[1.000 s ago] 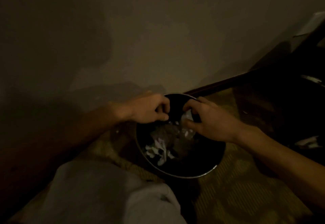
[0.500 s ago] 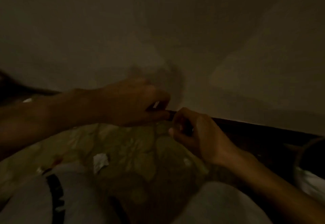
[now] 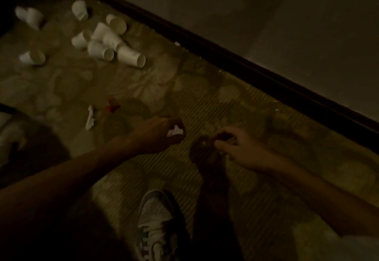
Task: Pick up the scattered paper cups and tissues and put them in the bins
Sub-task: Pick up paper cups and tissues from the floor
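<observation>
One tissue scrap (image 3: 175, 132), white and crumpled: pinched in your left grip (image 3: 160, 135), fingers curled round it, just above the carpet (image 3: 256, 189).

Your right grip (image 3: 238, 148): just right of the left one, fingertips drawn together. It is too dark to tell whether anything sits between them.

Change over the last second: both grips were at the rim of the bin, above tissues already inside it. The bin has since left your view and you have swung round to the litter along the skirting board (image 3: 246, 64). Judged meaning: one deposit is done and a fresh round of picking has begun, with a scrap already in hand.

One loose tissue (image 3: 90, 118): on the carpet, left of your left grip and a little beyond it, near.

One red scrap (image 3: 111, 107): just beside that tissue; what it is cannot be made out.

Roughly nine paper cups (image 3: 131, 56): tipped on the carpet, well beyond and left of the left grip, several touching.

One shoe (image 3: 158, 226): nearer to you than both grips.

Remaining, as a judgement: most of the job. The cups lie untouched, and you must turn back to the bin to drop anything.
</observation>
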Available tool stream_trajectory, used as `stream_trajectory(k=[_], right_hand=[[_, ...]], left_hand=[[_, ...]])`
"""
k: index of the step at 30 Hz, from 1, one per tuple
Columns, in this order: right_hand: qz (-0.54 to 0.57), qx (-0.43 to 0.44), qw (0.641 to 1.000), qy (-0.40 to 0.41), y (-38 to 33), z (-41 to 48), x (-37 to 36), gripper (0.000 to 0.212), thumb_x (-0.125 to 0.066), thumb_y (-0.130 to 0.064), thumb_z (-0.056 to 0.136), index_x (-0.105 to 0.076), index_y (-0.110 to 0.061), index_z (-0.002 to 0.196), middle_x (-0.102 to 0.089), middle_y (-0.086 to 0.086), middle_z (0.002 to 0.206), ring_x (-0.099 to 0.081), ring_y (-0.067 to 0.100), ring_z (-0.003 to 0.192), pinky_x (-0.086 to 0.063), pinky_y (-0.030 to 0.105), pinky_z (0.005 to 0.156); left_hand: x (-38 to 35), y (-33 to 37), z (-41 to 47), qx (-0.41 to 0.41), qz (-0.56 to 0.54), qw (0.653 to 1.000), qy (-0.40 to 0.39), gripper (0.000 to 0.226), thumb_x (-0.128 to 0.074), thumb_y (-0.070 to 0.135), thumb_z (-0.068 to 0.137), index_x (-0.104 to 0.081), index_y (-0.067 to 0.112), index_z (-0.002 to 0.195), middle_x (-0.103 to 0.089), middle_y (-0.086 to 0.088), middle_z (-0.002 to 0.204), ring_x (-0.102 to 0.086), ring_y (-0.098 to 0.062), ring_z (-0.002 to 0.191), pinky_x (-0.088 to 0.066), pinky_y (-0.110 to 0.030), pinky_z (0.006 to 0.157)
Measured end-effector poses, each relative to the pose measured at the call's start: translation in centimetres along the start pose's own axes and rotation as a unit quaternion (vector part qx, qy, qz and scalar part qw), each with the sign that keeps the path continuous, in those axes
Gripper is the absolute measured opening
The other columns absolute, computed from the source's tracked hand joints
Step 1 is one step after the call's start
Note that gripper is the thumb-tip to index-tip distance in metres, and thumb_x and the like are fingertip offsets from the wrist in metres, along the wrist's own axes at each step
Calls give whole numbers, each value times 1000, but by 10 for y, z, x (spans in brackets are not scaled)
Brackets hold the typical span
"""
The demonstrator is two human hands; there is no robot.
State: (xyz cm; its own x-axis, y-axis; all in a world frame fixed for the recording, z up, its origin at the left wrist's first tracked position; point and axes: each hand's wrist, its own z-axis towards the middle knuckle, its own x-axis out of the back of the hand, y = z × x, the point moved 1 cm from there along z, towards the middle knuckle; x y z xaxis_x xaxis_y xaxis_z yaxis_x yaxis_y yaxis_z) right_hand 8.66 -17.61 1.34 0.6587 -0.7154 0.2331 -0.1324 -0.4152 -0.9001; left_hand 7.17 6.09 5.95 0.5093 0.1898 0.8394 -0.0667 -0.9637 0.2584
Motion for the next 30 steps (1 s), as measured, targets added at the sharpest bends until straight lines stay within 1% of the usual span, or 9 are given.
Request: stream_trajectory(k=[3,7,12,15,19,21,23,26,30], right_hand=[[29,-49,998,-37,9,39,-27,22,-59,-9,95,-59,-30,93,-60,-8,85,-59,-4,60,-39,6,46],[88,-129,985,-72,6,79,-57,22,-56,-7,97,-57,-15,117,-58,-1,84,-59,6,63,-40,10,41],[144,-226,956,-121,-6,107,-57,22,-58,-17,95,-56,-20,117,-64,3,98,-59,15,73,-47,18,53],[134,-241,948,-156,-21,124,-56,25,-63,-47,81,-68,-33,101,-72,-4,103,-68,18,93,-56,29,73],[120,-272,935,-196,-52,171,-67,54,-45,-66,91,-55,-18,114,-65,10,105,-67,26,84,-58,38,70],[118,-234,949,-173,-75,198,-84,50,-43,-61,96,-56,-17,115,-64,8,97,-66,23,79,-57,37,69],[172,-191,955,-148,-94,219,-112,33,-43,-47,101,-57,-17,103,-61,4,92,-61,19,77,-53,34,70],[207,-145,961,-116,-110,240,-159,22,-44,-25,104,-53,-21,85,-57,2,85,-57,12,71,-51,28,68],[194,-155,966,-77,-107,251,-205,26,-48,-20,102,-52,-20,76,-53,1,68,-52,1,49,-42,26,55]], left_hand=[[-35,-40,15,43,-33,998,7,56,-56,54,92,-43,34,143,-40,-4,144,-54,-25,114,-50,-38,87],[-65,-64,31,16,-97,995,18,60,-61,48,91,-44,31,146,-35,-3,150,-41,-21,132,-45,-29,92],[-79,-72,37,3,-204,969,137,28,-73,30,88,-75,9,107,-67,-11,113,-66,-23,100,-50,-33,86],[-76,-86,41,66,-322,929,169,27,-70,33,91,-76,7,86,-73,-11,83,-69,-24,77,-51,-44,71],[-57,-100,40,69,-490,837,234,13,-69,25,92,-76,17,87,-75,9,77,-70,-3,73,-52,-22,64],[-40,-107,32,34,-509,821,257,10,-66,23,94,-76,24,98,-72,23,81,-67,8,78,-47,-12,66],[-28,-124,24,25,-443,841,310,14,-65,24,94,-76,24,103,-71,22,90,-60,13,83,-45,-16,72],[-24,-157,9,64,-362,861,351,17,-64,24,92,-77,19,103,-65,18,104,-46,0,94,-37,-25,85],[-26,-201,-20,112,-388,797,449,14,-63,24,90,-72,25,99,-65,14,100,-56,-3,100,-44,-29,93]])
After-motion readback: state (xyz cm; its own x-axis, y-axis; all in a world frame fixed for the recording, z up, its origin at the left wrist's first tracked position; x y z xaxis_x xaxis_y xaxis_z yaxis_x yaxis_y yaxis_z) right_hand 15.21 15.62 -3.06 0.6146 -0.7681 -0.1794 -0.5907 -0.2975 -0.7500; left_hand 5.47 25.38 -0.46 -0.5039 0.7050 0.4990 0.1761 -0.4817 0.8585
